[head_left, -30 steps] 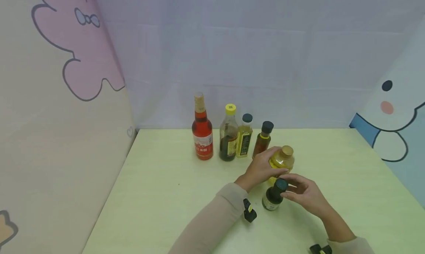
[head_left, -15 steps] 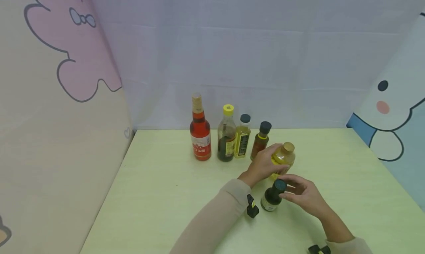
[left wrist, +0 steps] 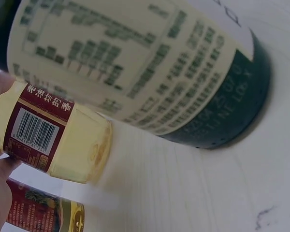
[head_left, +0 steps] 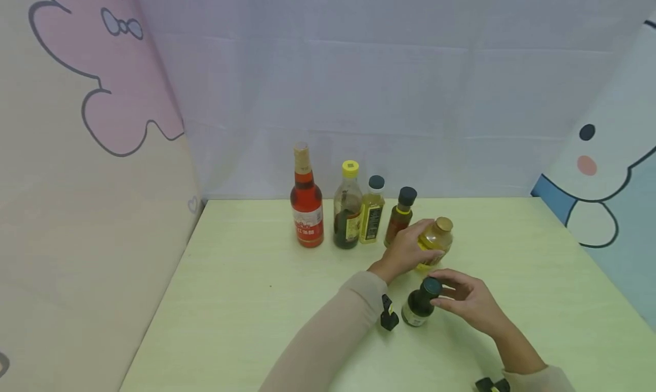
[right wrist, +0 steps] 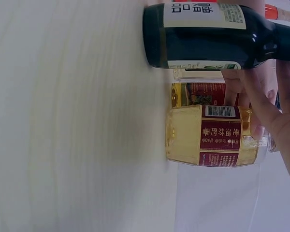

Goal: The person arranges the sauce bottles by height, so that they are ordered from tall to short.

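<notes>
My left hand (head_left: 407, 248) grips a clear bottle of yellow cooking oil (head_left: 437, 236) with a gold cap, its thumb and fingers around the sides. The dark red label and barcode of the oil bottle (right wrist: 222, 135) show in the right wrist view. Nearer the front, my right hand (head_left: 474, 301) pinches the green cap of a small dark sauce bottle (head_left: 417, 308), which stands on the table. This dark bottle (left wrist: 135, 67) looms large in the left wrist view and hides part of the oil bottle. Its pale label carries printed text.
Behind the left hand stands a black-capped bottle of reddish-brown liquid (head_left: 398, 224). To its left come a small yellow oil bottle (head_left: 371, 212), a yellow-capped dark sauce bottle (head_left: 347, 215) and a tall red bottle (head_left: 307, 215). A curtain (head_left: 359, 90) hangs behind the pale table (head_left: 230, 301).
The left hand and the oil bottle have moved slightly back, away from the dark bottle. The right hand stays at the dark bottle's cap. The head view has shifted a little.
</notes>
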A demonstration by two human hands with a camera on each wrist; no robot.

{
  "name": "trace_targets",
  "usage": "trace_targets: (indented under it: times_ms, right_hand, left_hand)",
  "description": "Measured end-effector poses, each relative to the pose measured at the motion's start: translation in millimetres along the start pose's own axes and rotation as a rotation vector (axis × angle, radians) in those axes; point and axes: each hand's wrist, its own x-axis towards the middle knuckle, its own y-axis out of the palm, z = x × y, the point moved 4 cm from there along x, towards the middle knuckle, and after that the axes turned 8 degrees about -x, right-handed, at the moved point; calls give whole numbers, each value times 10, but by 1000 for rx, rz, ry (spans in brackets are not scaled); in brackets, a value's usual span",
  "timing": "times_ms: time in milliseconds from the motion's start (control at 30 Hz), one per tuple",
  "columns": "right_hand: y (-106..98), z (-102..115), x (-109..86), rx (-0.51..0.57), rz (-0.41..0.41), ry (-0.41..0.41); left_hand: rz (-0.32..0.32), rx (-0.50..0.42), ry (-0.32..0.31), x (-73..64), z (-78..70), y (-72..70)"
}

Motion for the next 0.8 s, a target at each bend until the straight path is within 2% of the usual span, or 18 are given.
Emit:
trace_targets:
  times_ms: [200, 433, 800]
  right_hand:
    - [-7, 1, -10, -15, -5, -7]
    - [-13, 22, -20, -22, -21, -20]
    - [-21, 31, -27, -12, -30, -44]
  left_hand:
    - [-3, -22, -23, 21, 45, 14]
    - [-11, -5, -67, 51, 63, 22]
    - [-16, 39, -52, 75, 74, 40]
